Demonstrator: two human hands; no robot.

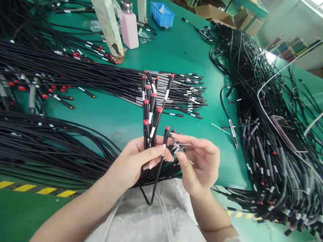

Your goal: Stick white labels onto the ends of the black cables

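Note:
My left hand (136, 161) is closed round a bunch of black cables with red connector tips (151, 104), which stand upright from my fist. One more red-tipped cable (166, 134) sticks up beside my thumb. My right hand (199, 161) is just to the right, its fingers pinched on thin metal tweezers (180, 144) that point left at the cable ends. The cables loop down over my lap.
Big bundles of black cables lie on the green table: left (50, 148), middle (113, 80) and a tangled heap at right (264, 134). At the back stand a pink dispenser bottle (129, 27), a blue bin (162, 14) and cardboard boxes (214, 11). A yellow-black stripe (37, 190) marks the near edge.

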